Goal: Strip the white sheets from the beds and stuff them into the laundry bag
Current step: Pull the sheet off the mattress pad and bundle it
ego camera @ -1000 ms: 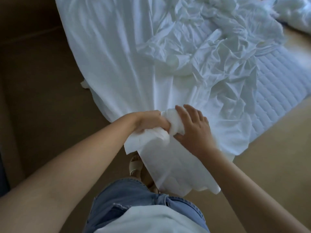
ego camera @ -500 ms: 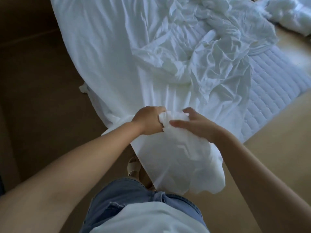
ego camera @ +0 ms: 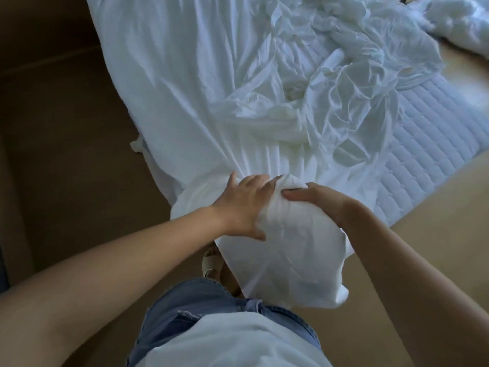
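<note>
Dull brown floor (ego camera: 66,154) fills the left side, matte and in shadow. Beside it a white sheet (ego camera: 185,88) covers the bed. Its left part lies smooth, with long shallow folds running down toward the near edge, where a small corner of cloth pokes out over the floor. Toward the middle the thin, slightly glossy fabric breaks into a heap of sharp, crumpled ridges.

At the near edge the sheet is gathered into narrow pleats that meet between the 2 hands. The left hand (ego camera: 243,205) lies spread against the side of the gathered bunch, fingers splayed and fairly straight, thumb pointing down onto the cloth. The right hand (ego camera: 325,202) grips the top of the same bunch. Its thumb is laid across a puffed fold and its other fingers are curled out of sight behind the fabric. Below the hands the loose end of the sheet hangs as a soft, rounded pouch in front of the person's legs.

Under the hands are frayed blue denim shorts (ego camera: 201,308), a plain white top (ego camera: 225,345) and 1 pale strapped sandal (ego camera: 211,263).

Right of the hands the sheet has been pulled off the mattress (ego camera: 423,144), baring its white surface, quilted in close parallel ribs. At the top right lies another rumpled white heap (ego camera: 460,25), possibly more bedding, though too blurred to tell.
</note>
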`<action>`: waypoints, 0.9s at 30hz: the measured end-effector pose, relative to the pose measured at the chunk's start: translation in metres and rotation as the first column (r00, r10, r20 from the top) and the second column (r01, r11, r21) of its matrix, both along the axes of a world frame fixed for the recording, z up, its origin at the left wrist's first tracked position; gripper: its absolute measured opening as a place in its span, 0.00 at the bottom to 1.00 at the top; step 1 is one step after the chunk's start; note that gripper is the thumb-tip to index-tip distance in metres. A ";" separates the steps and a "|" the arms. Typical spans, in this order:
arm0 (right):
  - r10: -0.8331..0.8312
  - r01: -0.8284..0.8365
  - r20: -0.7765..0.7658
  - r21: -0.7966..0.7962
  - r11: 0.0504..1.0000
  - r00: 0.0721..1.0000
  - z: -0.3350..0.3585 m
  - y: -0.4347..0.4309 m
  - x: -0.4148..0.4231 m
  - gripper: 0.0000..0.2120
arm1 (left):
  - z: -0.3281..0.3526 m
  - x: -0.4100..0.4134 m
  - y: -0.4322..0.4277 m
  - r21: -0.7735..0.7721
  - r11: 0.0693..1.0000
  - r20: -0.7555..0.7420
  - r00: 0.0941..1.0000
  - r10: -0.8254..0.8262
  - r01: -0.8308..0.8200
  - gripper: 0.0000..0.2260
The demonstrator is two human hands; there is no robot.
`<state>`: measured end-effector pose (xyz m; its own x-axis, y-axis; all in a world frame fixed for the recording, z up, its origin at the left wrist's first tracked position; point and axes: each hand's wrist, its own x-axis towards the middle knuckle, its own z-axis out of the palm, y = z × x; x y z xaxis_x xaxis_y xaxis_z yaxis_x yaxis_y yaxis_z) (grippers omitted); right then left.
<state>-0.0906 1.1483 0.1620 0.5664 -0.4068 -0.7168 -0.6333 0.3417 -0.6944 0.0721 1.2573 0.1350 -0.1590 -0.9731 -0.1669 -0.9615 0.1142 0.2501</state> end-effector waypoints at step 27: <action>0.344 -0.475 -0.358 -0.394 0.787 0.868 -0.012 0.020 0.018 0.45 | -0.011 0.030 -0.017 0.545 0.820 -0.343 0.845 0.409 -0.176 0.10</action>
<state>-0.0722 1.1685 0.1497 0.5799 -0.4925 -0.6490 -0.8134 -0.3046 -0.4956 0.1022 1.2407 0.1244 -0.0473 -0.7962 -0.6032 -0.7067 -0.4000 0.5835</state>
